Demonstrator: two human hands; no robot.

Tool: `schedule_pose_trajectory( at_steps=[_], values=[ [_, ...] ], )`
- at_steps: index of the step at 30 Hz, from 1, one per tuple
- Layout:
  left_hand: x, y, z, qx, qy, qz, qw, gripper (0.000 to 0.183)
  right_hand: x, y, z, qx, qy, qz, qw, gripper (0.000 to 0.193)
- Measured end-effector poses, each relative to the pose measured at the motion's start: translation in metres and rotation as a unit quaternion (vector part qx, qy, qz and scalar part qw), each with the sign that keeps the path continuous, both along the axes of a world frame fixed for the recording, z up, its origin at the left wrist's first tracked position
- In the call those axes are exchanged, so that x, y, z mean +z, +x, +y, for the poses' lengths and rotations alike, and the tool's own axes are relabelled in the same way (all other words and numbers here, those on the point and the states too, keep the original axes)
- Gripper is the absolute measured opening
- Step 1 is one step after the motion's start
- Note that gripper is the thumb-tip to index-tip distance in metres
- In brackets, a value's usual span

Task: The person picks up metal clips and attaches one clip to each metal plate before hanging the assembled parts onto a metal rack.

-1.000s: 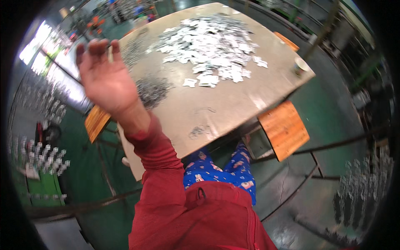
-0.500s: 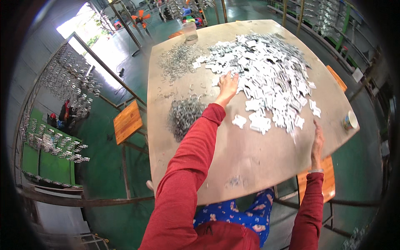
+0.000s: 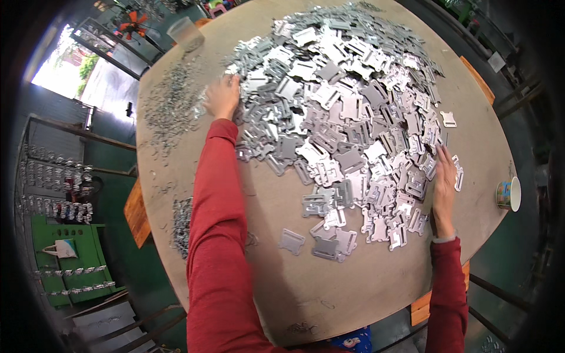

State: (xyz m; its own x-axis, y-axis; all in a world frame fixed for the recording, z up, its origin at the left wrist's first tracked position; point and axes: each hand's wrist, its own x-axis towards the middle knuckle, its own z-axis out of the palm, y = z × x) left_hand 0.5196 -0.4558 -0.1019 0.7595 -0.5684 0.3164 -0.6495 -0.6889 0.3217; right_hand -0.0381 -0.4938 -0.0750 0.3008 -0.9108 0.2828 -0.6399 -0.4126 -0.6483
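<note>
A large heap of flat silvery metal plates (image 3: pixel 350 106), slotted and with small lugs, is spread over the table (image 3: pixel 365 294). At the heap's left border my left hand (image 3: pixel 222 98) touches the outer plates, fingers spread and slightly bent, holding nothing that I can see. My right hand (image 3: pixel 445 187) lies along the heap's right border, fingers stretched out beside a few plates. Small bent wire pieces (image 3: pixel 170 109) are scattered left of my left hand. A denser pile of wire pieces (image 3: pixel 181 226) is partly hidden behind my left sleeve.
A clear plastic tub (image 3: pixel 186 34) rests at the far left of the table. Near the right edge stands a patterned paper cup (image 3: pixel 507 194). A wooden stool (image 3: pixel 138 215) is beside the table's left edge. Racks hung with metal parts (image 3: pixel 56 176) stand farther left.
My view has moved closer to the heap. My left hand has shifted from the heap's front to its left border, and my right hand has come up against its right side.
</note>
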Motion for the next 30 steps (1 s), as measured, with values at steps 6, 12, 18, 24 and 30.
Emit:
schedule_pose_trajectory(
  at_steps=[6, 12, 18, 24, 30],
  values=[
    [0.006, -0.031, -0.007, -0.105, -0.059, -0.029, 0.992, 0.045, 0.004, 0.068, -0.040, -0.081, -0.004, 0.110, 0.991, 0.069],
    [0.002, -0.109, 0.016, -0.119, -0.092, -0.008, 0.989, 0.039, 0.020, 0.094, -0.035, -0.064, 0.078, 0.135, 0.986, 0.072],
    [0.033, -0.223, 0.056, -0.083, -0.084, 0.081, 0.990, 0.046, 0.024, 0.077, 0.009, 0.016, 0.149, 0.112, 0.982, 0.078],
    [0.045, -0.318, 0.102, -0.129, -0.090, 0.136, 0.978, 0.043, 0.012, 0.048, 0.066, 0.026, 0.136, 0.102, 0.985, 0.077],
    [0.058, -0.390, 0.160, -0.152, -0.117, 0.178, 0.965, 0.043, 0.013, 0.011, 0.128, 0.098, 0.049, 0.062, 0.992, 0.060]
  ],
)
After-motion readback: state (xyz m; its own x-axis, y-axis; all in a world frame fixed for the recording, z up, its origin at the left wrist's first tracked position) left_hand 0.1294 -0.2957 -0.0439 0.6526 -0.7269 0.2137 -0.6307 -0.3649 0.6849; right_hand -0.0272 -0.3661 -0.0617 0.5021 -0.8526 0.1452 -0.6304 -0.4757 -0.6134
